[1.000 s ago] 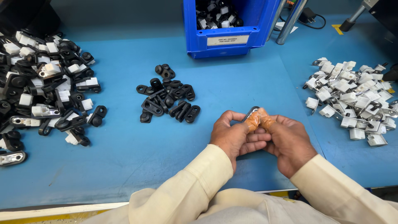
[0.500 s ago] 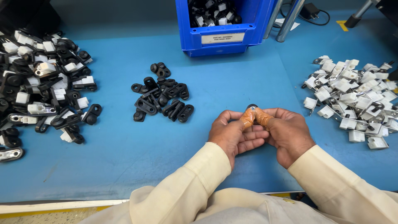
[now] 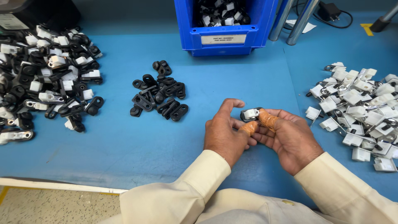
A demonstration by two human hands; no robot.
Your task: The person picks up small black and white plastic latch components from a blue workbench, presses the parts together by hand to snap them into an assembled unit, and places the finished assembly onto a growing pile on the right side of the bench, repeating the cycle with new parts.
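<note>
My left hand (image 3: 226, 135) and my right hand (image 3: 288, 137) meet over the blue table (image 3: 124, 153), just in front of me. Between their fingertips sits a small black clip with a white plastic insert (image 3: 250, 114). Both thumbs wear orange-brown finger wraps. My left index finger is raised and stretched over the part. A small pile of black clips (image 3: 159, 93) lies to the upper left of my hands. A heap of white inserts with metal rings (image 3: 362, 112) spreads out to the right.
A large heap of joined black-and-white pieces (image 3: 43, 74) covers the table's left side. A blue bin (image 3: 224, 25) holding more such pieces stands at the back centre. Metal posts (image 3: 296, 18) and a cable rise behind it. The table's front edge (image 3: 58, 184) runs along the lower left.
My hands have opened up a little: the left index finger has lifted and the black-and-white piece now shows between the fingertips. The view has shifted slightly.
</note>
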